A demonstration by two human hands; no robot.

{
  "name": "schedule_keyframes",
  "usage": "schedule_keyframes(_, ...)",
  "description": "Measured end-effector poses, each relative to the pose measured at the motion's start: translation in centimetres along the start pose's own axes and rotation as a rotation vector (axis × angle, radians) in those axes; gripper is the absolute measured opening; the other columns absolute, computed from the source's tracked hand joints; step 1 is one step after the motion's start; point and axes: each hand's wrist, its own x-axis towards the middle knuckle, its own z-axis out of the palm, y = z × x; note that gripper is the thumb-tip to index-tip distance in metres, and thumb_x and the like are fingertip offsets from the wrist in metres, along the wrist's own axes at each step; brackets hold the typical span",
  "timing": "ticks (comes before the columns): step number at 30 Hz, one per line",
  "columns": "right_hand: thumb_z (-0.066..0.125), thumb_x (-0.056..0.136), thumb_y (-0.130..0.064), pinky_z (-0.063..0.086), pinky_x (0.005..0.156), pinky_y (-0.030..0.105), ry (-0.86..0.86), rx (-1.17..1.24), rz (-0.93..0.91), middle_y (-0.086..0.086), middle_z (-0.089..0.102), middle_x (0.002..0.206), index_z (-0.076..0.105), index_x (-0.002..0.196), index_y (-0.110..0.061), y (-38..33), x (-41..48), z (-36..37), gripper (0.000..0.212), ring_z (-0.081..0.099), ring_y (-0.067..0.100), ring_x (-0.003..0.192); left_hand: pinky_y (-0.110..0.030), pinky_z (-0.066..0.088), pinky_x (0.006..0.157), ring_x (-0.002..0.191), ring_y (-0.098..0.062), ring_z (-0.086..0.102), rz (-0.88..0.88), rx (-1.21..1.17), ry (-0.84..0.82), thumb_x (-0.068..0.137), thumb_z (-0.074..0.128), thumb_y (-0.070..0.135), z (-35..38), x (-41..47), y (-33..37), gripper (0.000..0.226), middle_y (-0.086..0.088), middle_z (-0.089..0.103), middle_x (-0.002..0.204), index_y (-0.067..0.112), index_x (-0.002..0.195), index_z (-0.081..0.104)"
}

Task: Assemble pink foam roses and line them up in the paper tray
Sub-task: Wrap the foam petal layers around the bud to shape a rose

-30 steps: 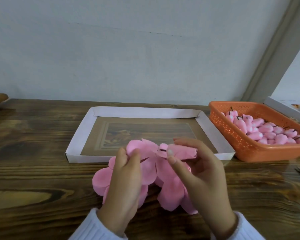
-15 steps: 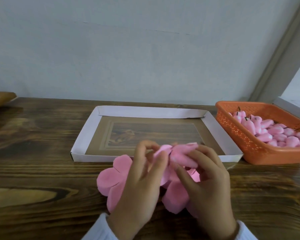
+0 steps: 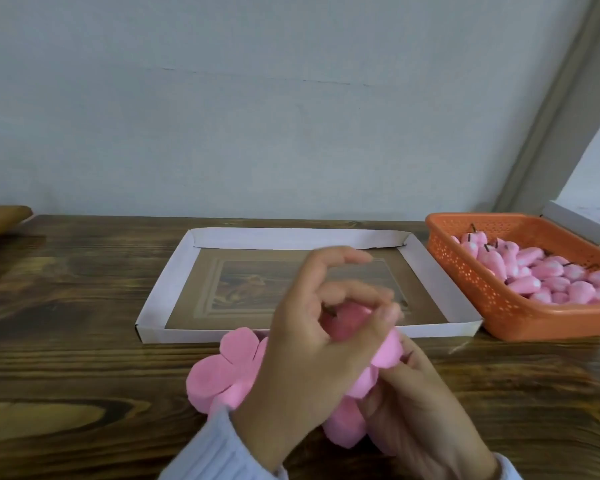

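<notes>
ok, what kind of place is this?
Probably a home or small-workshop craft bench: a dark wooden table against a plain wall, an orange plastic basket of pink foam buds, and a white folded paper tray.

Pink foam bud [image 3: 343, 320], dark stem stub showing at its 10 o'clock end, is pinched in the left hand [image 3: 312, 362]. Round-lobed pink petal pieces [image 3: 222, 372] fan out beneath it toward 9 and 6 o'clock, gripped by the right hand [image 3: 426, 414]. The white-rimmed paper tray [image 3: 160, 299] lies flat on the desk [image 3: 66, 341] at 12 o'clock. Spare buds [image 3: 551, 275] are heaped in the orange basket [image 3: 465, 271] at 2 o'clock.
</notes>
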Motion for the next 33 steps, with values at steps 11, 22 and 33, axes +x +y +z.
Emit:
schedule_keyframes(11, 0.084, 0.065, -0.009, 0.055, 0.074, 0.034, -0.178, 0.112, 0.192, 0.025, 0.062, 0.118, 0.064, 0.111, 0.006, 0.4, -0.3, 0.4, 0.052, 0.064, 0.035, 0.109, -0.017, 0.052, 0.072, 0.072, -0.011, 0.068, -0.046, 0.027, 0.032, 0.067, 0.077, 0.006, 0.7, -1.7, -1.6, 0.051, -0.001, 0.070, 0.077, 0.034, 0.105, 0.058)
schedule_keyframes(22, 0.061, 0.086, 0.003, 0.052, 0.069, 0.015, 0.329, -0.872, -0.329, -0.002, 0.074, 0.090, 0.073, 0.086, -0.022, -4.3, 0.4, 0.3, 0.028, 0.070, 0.010, 0.084, -0.031, 0.055, 0.059, 0.057, -0.012, 0.059, -0.142, 0.186, 0.272, 0.079, 0.072, 0.001, -0.8, -1.5, -4.4, 0.053, 0.002, 0.061, 0.069, 0.047, 0.094, 0.052)
schedule_keyframes(33, 0.076, 0.076, -0.008, 0.048, 0.090, 0.026, 0.028, -1.078, -0.263, -0.011, 0.072, 0.092, 0.076, 0.069, -0.021, -2.3, 3.4, 2.8, 0.014, 0.064, -0.001, 0.098, -0.027, 0.057, 0.080, 0.090, 0.002, 0.067, -0.216, 0.302, 0.107, 0.073, 0.079, 0.003, -0.9, -1.6, -5.2, 0.077, 0.027, 0.065, 0.100, 0.050, 0.117, 0.036)
